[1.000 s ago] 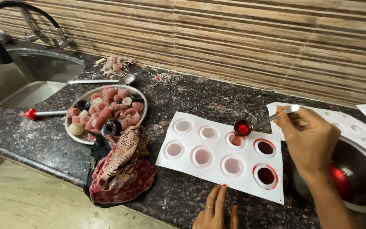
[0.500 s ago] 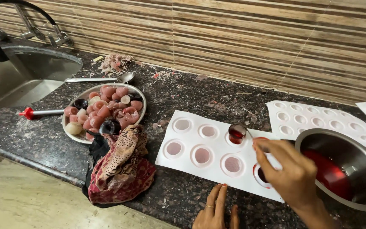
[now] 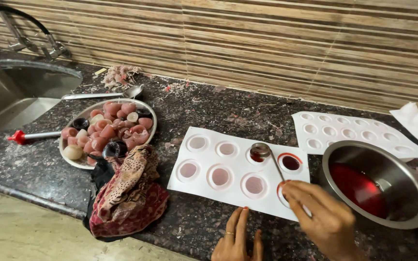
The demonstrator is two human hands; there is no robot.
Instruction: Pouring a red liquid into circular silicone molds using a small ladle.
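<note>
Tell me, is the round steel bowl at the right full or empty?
Partly full: the round steel bowl holds red liquid over its bottom only, with bare metal wall above it.

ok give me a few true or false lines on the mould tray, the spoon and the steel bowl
1. The right hand holds a small measuring spoon over the white mould tray. True.
2. Every cavity of that tray is filled with red liquid. False: only some on its right side show red; the others look pale.
3. The steel bowl holds red liquid. True.
4. The left hand grips the bowl. False: it rests at the counter edge by the tray.
5. The plate of pink moulded pieces lies left of the tray. True.
6. The patterned cloth covers the second tray. False: it lies beside the plate.
</note>
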